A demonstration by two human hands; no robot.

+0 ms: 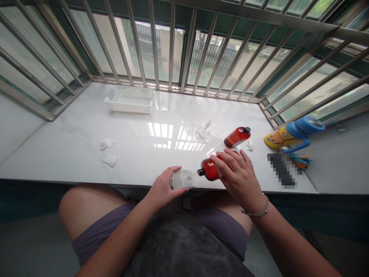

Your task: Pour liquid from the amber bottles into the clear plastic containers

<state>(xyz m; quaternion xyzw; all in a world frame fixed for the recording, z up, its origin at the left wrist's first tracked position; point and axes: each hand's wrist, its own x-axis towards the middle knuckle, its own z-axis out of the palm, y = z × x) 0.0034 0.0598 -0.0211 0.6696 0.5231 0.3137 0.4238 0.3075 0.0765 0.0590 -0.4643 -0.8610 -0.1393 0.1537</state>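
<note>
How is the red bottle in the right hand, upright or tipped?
Tipped: the red bottle leans sideways in the right hand, its neck facing the clear bottle.

Your two hands, two red bottles, one clear bottle, one white basket before you, one blue-and-yellow flask, one bracelet, two crumpled tissues to your left.

Wears a dark grey top, clouded with paler patches; purplish-grey shorts, ending above the knees; and, around the right wrist, a thin bracelet with a small shiny fitting. Shows bare forearms and bare fingers.
</note>
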